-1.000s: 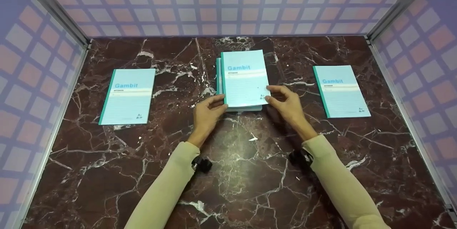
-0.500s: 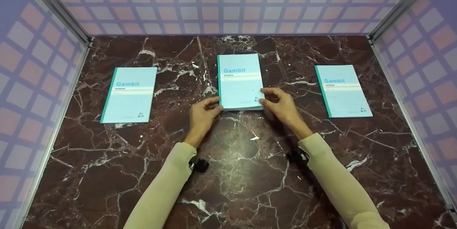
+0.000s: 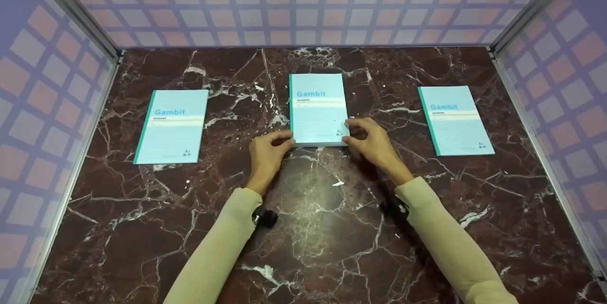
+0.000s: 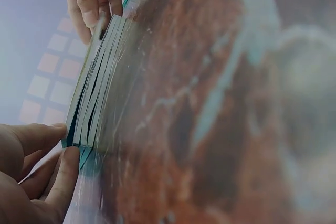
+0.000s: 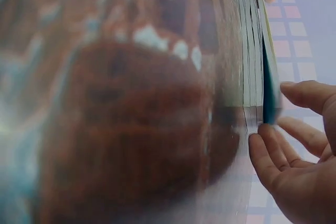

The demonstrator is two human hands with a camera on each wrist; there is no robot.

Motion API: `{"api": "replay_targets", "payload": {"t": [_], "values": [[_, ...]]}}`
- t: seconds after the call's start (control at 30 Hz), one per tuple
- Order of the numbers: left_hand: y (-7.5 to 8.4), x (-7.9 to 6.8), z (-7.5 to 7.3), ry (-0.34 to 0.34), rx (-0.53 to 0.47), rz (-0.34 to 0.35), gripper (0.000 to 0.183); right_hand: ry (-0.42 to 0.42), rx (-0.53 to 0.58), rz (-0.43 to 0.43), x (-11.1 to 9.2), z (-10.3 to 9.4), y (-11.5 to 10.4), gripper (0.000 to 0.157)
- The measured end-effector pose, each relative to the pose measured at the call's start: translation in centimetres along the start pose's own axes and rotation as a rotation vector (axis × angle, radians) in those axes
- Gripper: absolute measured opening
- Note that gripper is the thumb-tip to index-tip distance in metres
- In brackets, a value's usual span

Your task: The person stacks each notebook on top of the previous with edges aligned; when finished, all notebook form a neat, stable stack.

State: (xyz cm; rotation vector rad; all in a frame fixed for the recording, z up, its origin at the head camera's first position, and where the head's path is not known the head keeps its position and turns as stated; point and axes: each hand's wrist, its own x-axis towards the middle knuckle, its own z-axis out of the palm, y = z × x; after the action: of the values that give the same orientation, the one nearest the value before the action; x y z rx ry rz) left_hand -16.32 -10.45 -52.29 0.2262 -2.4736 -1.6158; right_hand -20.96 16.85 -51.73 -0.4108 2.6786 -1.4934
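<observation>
A light-blue "Gambit" notebook (image 3: 317,114) with a green spine lies on top of a stack of several like it (image 4: 97,93), in the middle of the table in the head view. My left hand (image 3: 266,156) holds its near left corner, thumb and fingers at the spine edge. At the near right corner my right hand (image 3: 372,143) holds the same notebook, its thumb by the front edge. Both wrist views show the page edges of the stack, and a narrow dark gap under the top notebook. In the right wrist view, the fingers (image 5: 262,156) reach along the stack's side.
A matching notebook (image 3: 173,126) lies flat on the left of the dark red marble table (image 3: 313,228), and another (image 3: 455,121) on the right. Walls with a pattern of squares (image 3: 277,14) enclose the back and both sides.
Both hands have lowered the top notebook onto the stack, shifting it slightly left and towards me. Its edges now line up with those below. The side notebooks have stayed put.
</observation>
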Motion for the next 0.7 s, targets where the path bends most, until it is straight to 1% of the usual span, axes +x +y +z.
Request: {"api": "replay_targets", "payload": {"t": [0.07, 0.17, 0.27, 0.4, 0.57, 0.7], "values": [[-0.09, 0.04, -0.03, -0.004, 0.005, 0.002, 0.018, -0.011, 0.023, 0.002, 0.01, 0.02, 0.17, 0.043], [-0.23, 0.01, -0.02, -0.012, -0.012, 0.021, 0.021, -0.031, 0.06, 0.008, -0.03, -0.04, 0.35, 0.044], [-0.32, -0.02, 0.0, -0.022, -0.025, 0.038, 0.023, -0.053, 0.067, 0.01, -0.09, -0.14, 0.38, 0.045], [-0.44, 0.0, 0.07, -0.032, -0.017, 0.035, 0.027, -0.077, 0.006, 0.019, -0.23, -0.3, 0.46, 0.05], [-0.61, -0.01, 0.18, -0.036, 0.008, 0.042, 0.03, -0.085, -0.068, 0.053, -0.41, -0.49, 0.48, 0.054], [-0.65, -0.09, 0.27, -0.032, 0.009, 0.037, 0.03, -0.091, -0.08, 0.074, -0.48, -0.55, 0.47, 0.056]]}}
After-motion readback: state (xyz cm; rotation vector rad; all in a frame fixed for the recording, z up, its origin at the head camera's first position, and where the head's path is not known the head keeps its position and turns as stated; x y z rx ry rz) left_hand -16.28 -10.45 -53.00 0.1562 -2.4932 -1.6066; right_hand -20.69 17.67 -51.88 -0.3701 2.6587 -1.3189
